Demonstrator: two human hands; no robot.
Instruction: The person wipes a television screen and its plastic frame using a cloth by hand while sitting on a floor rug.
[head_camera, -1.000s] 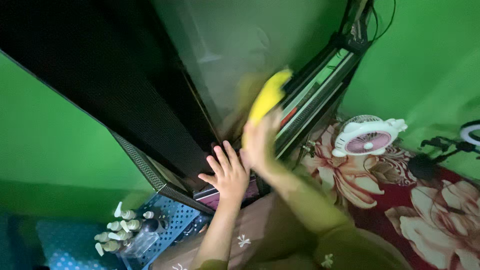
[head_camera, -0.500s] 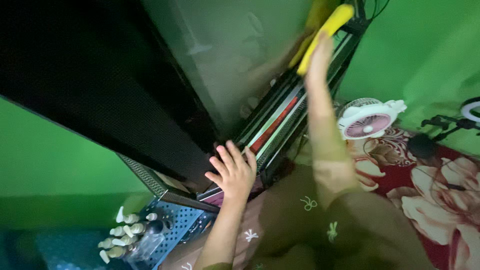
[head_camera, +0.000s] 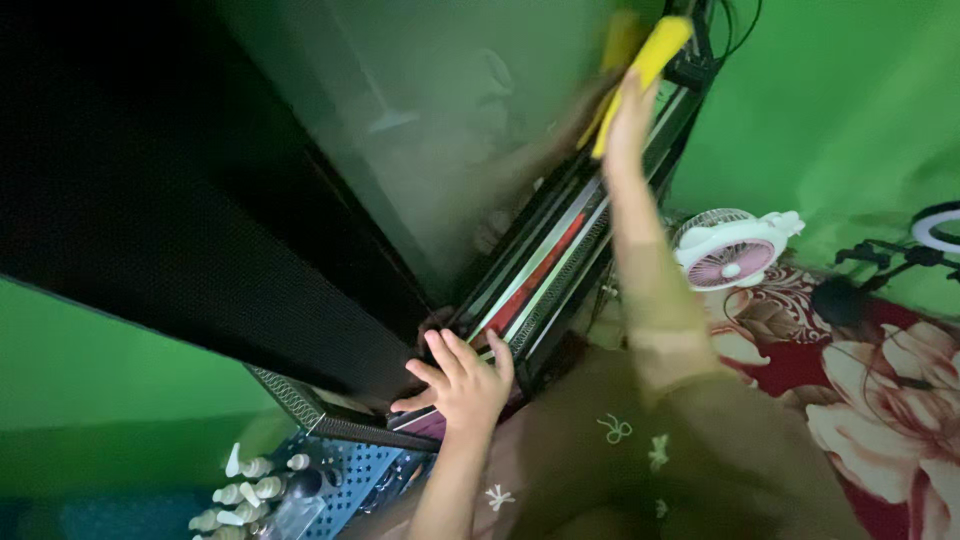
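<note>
A large black cabinet with a glass front panel (head_camera: 440, 130) leans across the view. My right hand (head_camera: 625, 110) is stretched up to the panel's far top corner and holds a yellow cloth (head_camera: 640, 70) pressed against the glass. My left hand (head_camera: 460, 385) rests with fingers spread on the cabinet's lower front edge (head_camera: 520, 290), steadying it. A reflection of my arm shows faintly in the glass. The picture is blurred by motion.
A small white and pink fan (head_camera: 730, 250) sits on a red floral cloth (head_camera: 880, 400) at the right. A black tripod with a ring light (head_camera: 900, 250) stands at the far right. A blue perforated basket (head_camera: 340, 470) with several white-capped bottles (head_camera: 245, 490) is at the lower left. Green walls surround.
My right hand swept the yellow cloth from the panel's lower middle up to its far top corner. My left hand stayed on the lower edge. The view shifted slightly downward.
</note>
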